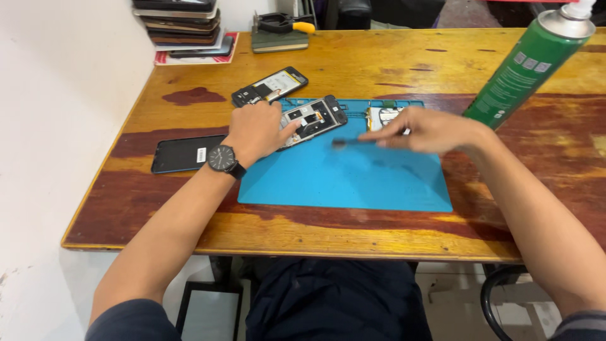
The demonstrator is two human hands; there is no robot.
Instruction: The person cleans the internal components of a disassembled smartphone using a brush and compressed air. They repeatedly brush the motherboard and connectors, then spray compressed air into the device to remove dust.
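My left hand (257, 131), with a black wristwatch (222, 158) on the wrist, presses down on an opened phone (314, 118) whose inner parts show, lying at the back of a blue work mat (353, 180). My right hand (429, 129) holds a thin dark tool (353, 143), blurred, with its tip pointing left just right of the opened phone. A small phone part (382, 115) lies on the mat behind my right hand.
A second opened phone (270, 86) lies behind the mat, a black phone screen (182, 153) left of it. A green spray can (529, 64) stands at the right. A stack of phones (183, 25) and a book with a clamp (279, 36) sit at the wooden table's (379, 63) back.
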